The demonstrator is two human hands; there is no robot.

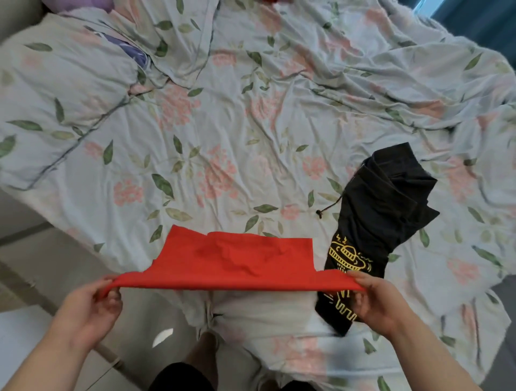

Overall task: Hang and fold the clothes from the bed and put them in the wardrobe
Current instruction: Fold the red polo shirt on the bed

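A red garment (237, 261) is stretched flat at the near edge of the bed, its far part lying on the floral sheet (223, 125). My left hand (95, 304) pinches its near left corner and my right hand (375, 301) pinches its near right corner, holding that edge taut above the mattress side. A crumpled black garment (382, 212) with a yellow print and a drawstring lies on the sheet just right of the red one, partly under my right hand.
The floral sheet is rumpled over the whole bed, with a pillow (64, 92) at the far left. A purple item (83, 4) and a bit of red cloth (275, 1) sit at the far edge. Tiled floor (42, 279) lies left of the bed.
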